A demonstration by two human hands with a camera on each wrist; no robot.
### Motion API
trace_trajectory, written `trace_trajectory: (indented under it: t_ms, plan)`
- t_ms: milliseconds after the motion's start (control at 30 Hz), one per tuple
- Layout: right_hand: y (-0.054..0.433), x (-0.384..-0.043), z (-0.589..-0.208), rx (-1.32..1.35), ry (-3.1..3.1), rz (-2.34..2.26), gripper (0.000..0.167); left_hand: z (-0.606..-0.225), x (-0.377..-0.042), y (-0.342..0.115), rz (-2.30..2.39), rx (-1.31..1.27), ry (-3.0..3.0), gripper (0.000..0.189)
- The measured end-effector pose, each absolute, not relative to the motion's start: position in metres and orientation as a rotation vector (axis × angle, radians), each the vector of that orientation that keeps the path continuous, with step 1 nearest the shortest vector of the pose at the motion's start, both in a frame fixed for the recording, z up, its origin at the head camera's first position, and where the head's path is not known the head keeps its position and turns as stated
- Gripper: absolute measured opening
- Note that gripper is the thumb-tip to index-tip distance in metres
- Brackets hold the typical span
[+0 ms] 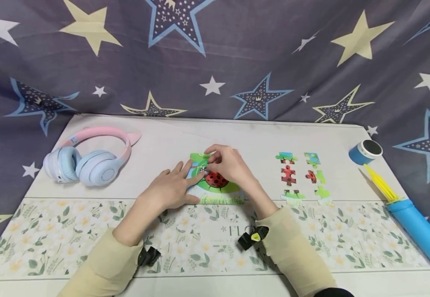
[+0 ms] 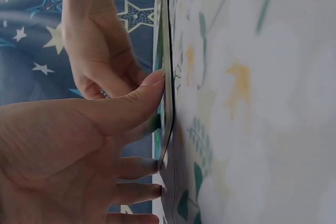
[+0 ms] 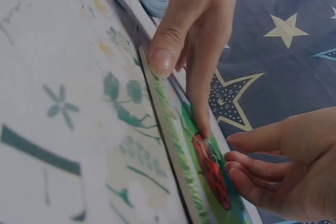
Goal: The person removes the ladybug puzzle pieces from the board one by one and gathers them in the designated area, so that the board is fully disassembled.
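A ladybug puzzle [image 1: 224, 187] in a thin tray lies on the table between my hands. My left hand [image 1: 170, 185] rests at its left side, fingers spread and fairly straight. The left index finger [image 3: 199, 108] touches the picture by the ladybug's head, and the left thumb [image 2: 152, 85] lies at the near edge of the tray. My right hand [image 1: 227, 163] bends over the upper part of the puzzle, its thumb and fingertips close together at the surface in the right wrist view. I cannot tell whether a piece is between them.
Several loose puzzle pieces [image 1: 288, 175] lie in two columns to the right. Pink and blue headphones [image 1: 97, 167] sit at the left. A blue jar [image 1: 365, 152] and a blue pump with a yellow nozzle [image 1: 419, 231] lie at the right. A star-patterned curtain [image 1: 215, 62] hangs behind the table.
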State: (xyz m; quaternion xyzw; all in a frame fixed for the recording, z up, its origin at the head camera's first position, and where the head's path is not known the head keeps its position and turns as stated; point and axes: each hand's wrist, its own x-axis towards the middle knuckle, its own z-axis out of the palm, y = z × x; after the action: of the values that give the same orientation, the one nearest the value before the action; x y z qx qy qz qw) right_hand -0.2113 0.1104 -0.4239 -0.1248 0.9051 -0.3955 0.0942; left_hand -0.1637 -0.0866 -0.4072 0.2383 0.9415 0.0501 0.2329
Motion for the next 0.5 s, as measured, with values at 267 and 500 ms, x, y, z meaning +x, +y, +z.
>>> trace_trajectory:
  t_ms: [267,500]
  plan:
    - [0.1054,-0.2066,-0.4285,-0.316,2.718,-1.137,0.035,-0.4053,-0.1653,-0.0858,0.131,0.668,2.586,0.08]
    - [0.1004,-0.2042,-0.4329,-0.278,2.762,-1.124,0.036,-0.4064,-0.1636,-0.0859,0.118,0.683,2.606,0.08]
